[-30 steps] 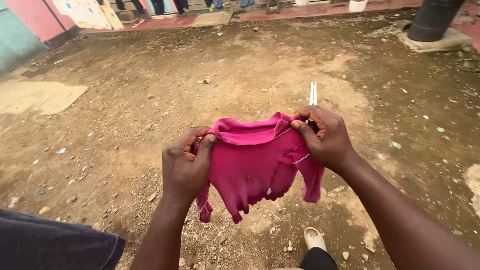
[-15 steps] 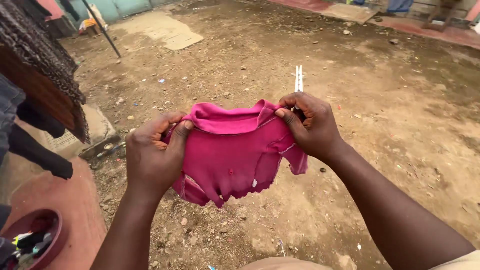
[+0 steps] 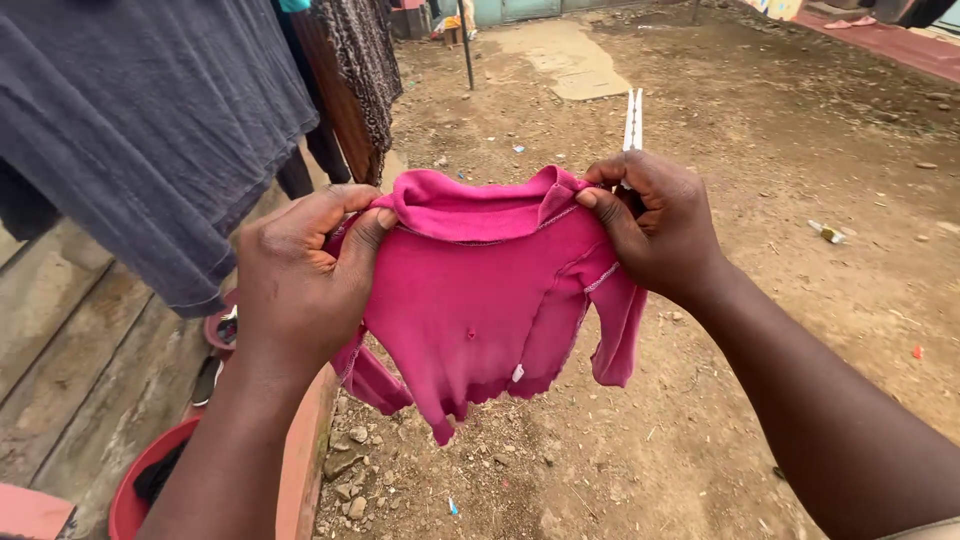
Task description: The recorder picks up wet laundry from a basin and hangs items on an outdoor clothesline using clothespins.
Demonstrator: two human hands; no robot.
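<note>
Hands: two, both raised over the dirt ground, one at each shoulder of a single garment.
Left hand [image 3: 300, 275]: fingers curled, thumb pressed on top, pinching the left shoulder of the pink top [image 3: 490, 300].
Right hand [image 3: 655, 225]: thumb and fingers pinching the right shoulder of the pink top; one white clothes peg [image 3: 632, 120] sticks up from behind its fingers, held in the same grip.
Pink top: one, small, long-sleeved, with a folded collar; held stretched in the air between the two hands, body and both sleeves hanging loose, touching nothing below.
Hanging clothes: at the left edge, one large dark grey shirt [image 3: 150, 120]; behind it one dark patterned garment [image 3: 360, 60]; further pieces behind are hidden.
Basins: two red ones near the lower left corner, one large [image 3: 135, 490] with dark cloth inside, one smaller [image 3: 220, 330] beyond it, partly hidden by the left arm.
Ground [image 3: 780, 260]: bare brown earth with scattered stones; one small bottle-like piece of litter [image 3: 828, 233] lies to the right, well apart from the hands.
Pole: one thin dark post [image 3: 466, 45] stands upright near the top edge.
</note>
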